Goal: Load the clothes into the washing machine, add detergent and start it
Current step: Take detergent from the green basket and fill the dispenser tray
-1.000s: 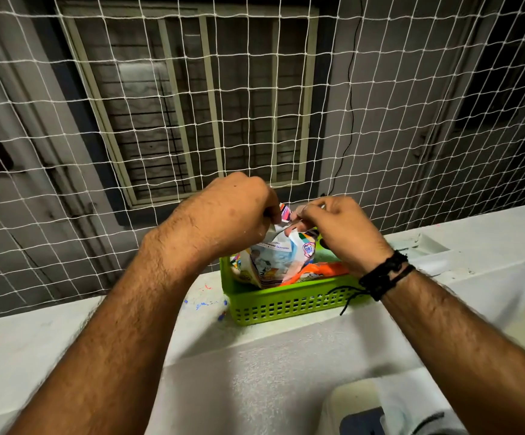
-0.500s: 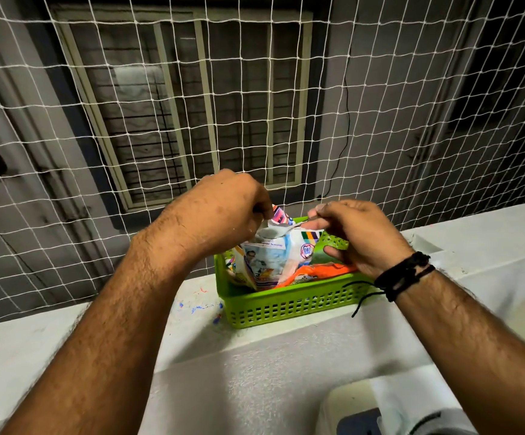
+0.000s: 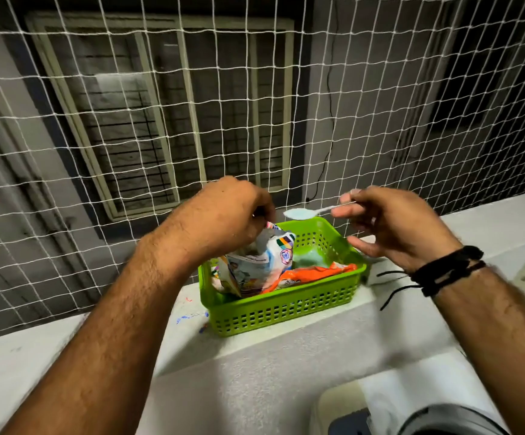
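Note:
A green plastic basket (image 3: 286, 312) stands on a white ledge. Inside it a white and multicoloured detergent pouch (image 3: 262, 265) stands upright, and my left hand (image 3: 223, 215) pinches its top edge. My right hand (image 3: 392, 224) holds a white plastic spoon (image 3: 305, 212) by its handle, above the basket's far rim. The spoon's bowl carries pale blue powder. A black cord bracelet is on my right wrist. The corner of the washing machine (image 3: 389, 412) shows at the bottom right.
An orange packet (image 3: 311, 273) lies in the basket beside the pouch. A white rope net (image 3: 254, 120) closes off the space behind the ledge (image 3: 66, 350), with a barred window beyond it. Blue paint specks mark the ledge left of the basket.
My right hand has drawn the spoon out of the pouch and lifted it to the right, with powder in it. My left hand has stayed on the pouch's top.

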